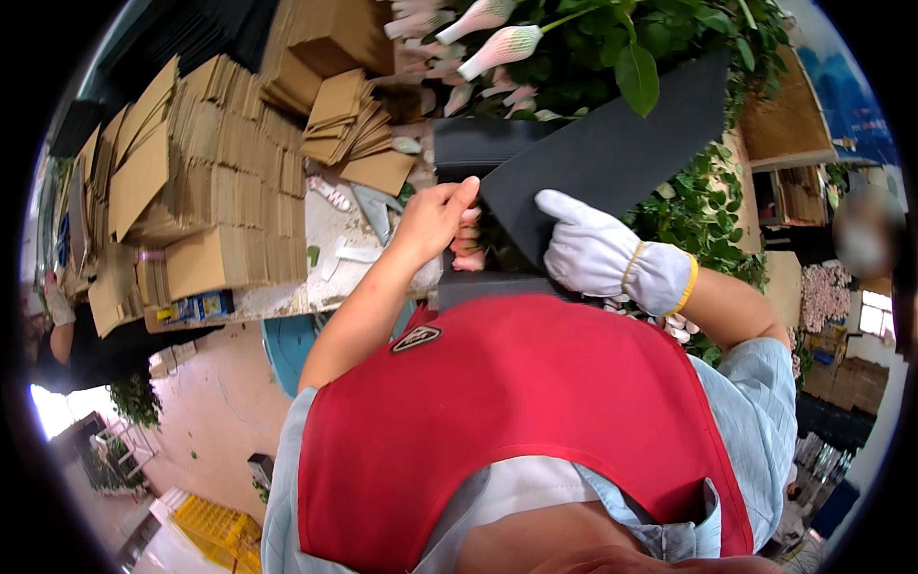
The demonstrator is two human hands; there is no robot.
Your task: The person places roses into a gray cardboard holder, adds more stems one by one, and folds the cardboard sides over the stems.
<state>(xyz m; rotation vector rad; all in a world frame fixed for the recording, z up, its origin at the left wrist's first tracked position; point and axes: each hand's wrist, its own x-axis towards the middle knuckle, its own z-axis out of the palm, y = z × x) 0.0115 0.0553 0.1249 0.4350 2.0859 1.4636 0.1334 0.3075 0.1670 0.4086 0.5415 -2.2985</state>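
Observation:
A stiff black sheet slants across the bench in front of me, its lower part folded or angled toward my chest. My left hand is bare and closed, its thumb and fingertips pinching at the sheet's left edge. On the right side, my right hand wears a white glove with a yellow cuff. Its thumb lies over the sheet and its other fingers curl at the sheet's lower edge, partly hidden. Just under my left fingers, pink flower heads show in the gap beside the sheet. More black material lies behind it.
Roses in white netting and leafy stems fill the far side and right. Tall stacks of cardboard pieces stand left, near a grey metal tool. A yellow crate is lower left; another person's gloved hand is far left.

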